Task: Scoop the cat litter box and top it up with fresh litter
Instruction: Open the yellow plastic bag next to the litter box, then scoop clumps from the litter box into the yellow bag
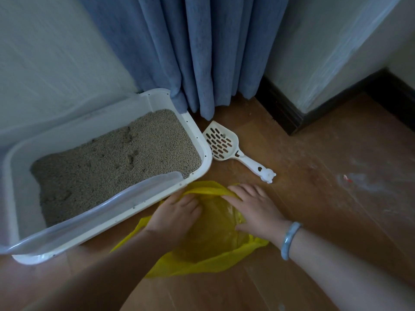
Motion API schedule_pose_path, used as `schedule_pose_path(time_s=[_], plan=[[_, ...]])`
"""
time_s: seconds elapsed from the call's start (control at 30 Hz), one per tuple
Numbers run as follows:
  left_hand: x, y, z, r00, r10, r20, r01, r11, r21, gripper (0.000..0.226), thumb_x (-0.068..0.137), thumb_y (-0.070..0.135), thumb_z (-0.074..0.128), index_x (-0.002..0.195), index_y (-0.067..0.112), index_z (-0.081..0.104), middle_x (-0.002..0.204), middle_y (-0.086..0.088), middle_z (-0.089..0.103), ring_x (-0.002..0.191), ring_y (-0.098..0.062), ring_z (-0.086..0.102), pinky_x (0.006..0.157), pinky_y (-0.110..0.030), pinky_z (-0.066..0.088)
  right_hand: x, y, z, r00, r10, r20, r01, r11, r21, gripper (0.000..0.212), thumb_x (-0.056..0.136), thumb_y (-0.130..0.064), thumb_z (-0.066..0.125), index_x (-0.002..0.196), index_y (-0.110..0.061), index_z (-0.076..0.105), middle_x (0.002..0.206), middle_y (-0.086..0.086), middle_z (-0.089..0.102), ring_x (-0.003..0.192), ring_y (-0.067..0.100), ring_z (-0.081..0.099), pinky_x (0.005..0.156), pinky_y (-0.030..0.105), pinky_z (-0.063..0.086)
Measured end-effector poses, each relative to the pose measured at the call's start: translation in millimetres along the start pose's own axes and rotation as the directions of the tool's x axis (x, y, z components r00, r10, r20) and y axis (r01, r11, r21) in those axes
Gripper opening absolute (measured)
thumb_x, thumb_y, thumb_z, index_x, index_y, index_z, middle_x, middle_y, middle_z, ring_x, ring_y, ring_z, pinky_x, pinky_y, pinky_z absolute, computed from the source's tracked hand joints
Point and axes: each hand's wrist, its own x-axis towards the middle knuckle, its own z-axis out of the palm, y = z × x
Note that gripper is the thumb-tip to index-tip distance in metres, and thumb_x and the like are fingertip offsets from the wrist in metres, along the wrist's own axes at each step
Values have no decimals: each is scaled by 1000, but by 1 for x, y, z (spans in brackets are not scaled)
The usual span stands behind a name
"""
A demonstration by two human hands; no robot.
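Observation:
A white litter box (203, 140) stands on the floor at the left, filled with grey-beige litter (116, 158). A white slotted scoop (224, 142) lies on the floor beside the box's right rim, handle pointing toward me. A yellow plastic bag (213, 241) lies on the floor in front of the box. My left hand (175, 213) grips the bag's upper edge with curled fingers. My right hand (253, 206) lies spread on the bag's right side, its fingers fairly straight. Neither hand touches the scoop.
Blue curtains (202, 52) hang behind the box and scoop. White walls with a dark baseboard (292, 117) form a corner at the right. The wooden floor (325, 187) has pale dusty marks at the right. A pale bangle (289, 241) sits on my right wrist.

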Motion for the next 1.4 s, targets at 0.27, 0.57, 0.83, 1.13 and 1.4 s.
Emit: schedule_pose_path(time_s=[0.27, 0.57, 0.83, 1.13, 1.4], plan=[[-31, -23, 16, 990, -5, 143, 27, 988, -154, 115, 49, 75, 64, 140, 10, 38, 133, -2, 55, 120, -17, 55, 107, -39, 23, -3, 20, 2, 991, 76, 114, -73, 997, -29, 103, 63, -56, 75, 146, -36, 16, 158, 0, -3, 144, 26, -1, 117, 46, -2], [-2, 11, -15, 935, -82, -346, -30, 951, -307, 54, 83, 58, 51, 121, 19, 55, 110, 2, 63, 102, -19, 60, 99, -34, 35, 2, -5, -20, 976, -79, -203, 126, 966, 227, 61, 72, -58, 65, 128, -39, 49, 152, -8, 21, 137, 10, 5, 113, 37, 4], [1, -1, -60, 846, -295, -444, -7, 827, -562, 33, 88, 45, 51, 114, 26, 55, 101, 12, 63, 84, -7, 63, 60, -28, 51, 12, -7, -34, 953, 108, -283, 77, 818, 570, 47, 75, -35, 70, 120, -30, 57, 123, -17, 48, 112, 3, 50, 94, 22, 40], [10, -68, -91, 769, -532, -355, 216, 739, -638, 42, 79, 56, 50, 100, 23, 64, 92, 11, 64, 84, -9, 60, 65, -26, 48, 42, 15, -64, 854, 361, -374, -61, 784, 618, 44, 83, -26, 70, 124, -22, 54, 120, -8, 54, 108, 8, 53, 88, 25, 47], [12, -81, -75, 790, -595, -148, 249, 532, -810, 20, 74, 41, 76, 85, 28, 65, 76, 14, 63, 73, -3, 61, 68, -35, 53, 55, 38, -43, 821, 526, -224, -407, 813, 417, 50, 84, -41, 64, 130, -26, 48, 128, -1, 51, 117, 22, 45, 96, 35, 41]])
